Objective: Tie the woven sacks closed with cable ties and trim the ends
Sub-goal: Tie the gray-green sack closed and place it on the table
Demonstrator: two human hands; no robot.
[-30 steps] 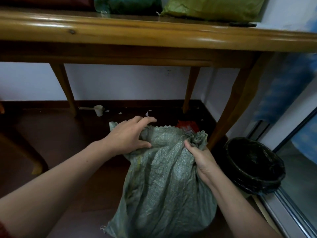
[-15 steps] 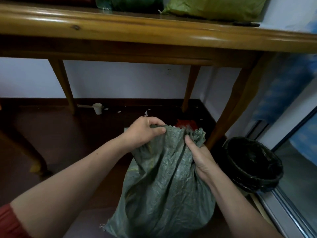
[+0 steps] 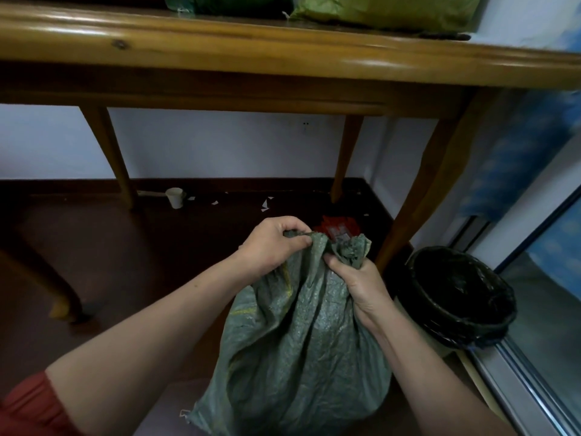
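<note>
A full grey-green woven sack [image 3: 301, 347] stands on the dark floor in front of me, under the table's edge. My left hand [image 3: 273, 243] grips the left part of the sack's mouth, its fingers curled over the bunched rim. My right hand [image 3: 358, 284] grips the gathered neck on the right, with a crumpled tuft of fabric sticking up above the fist. The two hands are close together at the top of the sack. No cable tie or cutter shows in view.
A wooden table [image 3: 283, 55] spans the top, with green sacks [image 3: 383, 7] lying on it. A bin with a black liner [image 3: 456, 297] stands right of the sack beside a table leg [image 3: 418, 196]. A red packet [image 3: 338, 228] lies behind the sack; a paper cup [image 3: 174, 197] stands near the wall.
My left hand went from lying flat on the sack's top to curling round the rim and drew it right toward my right hand. The sack's mouth is now bunched narrower.
</note>
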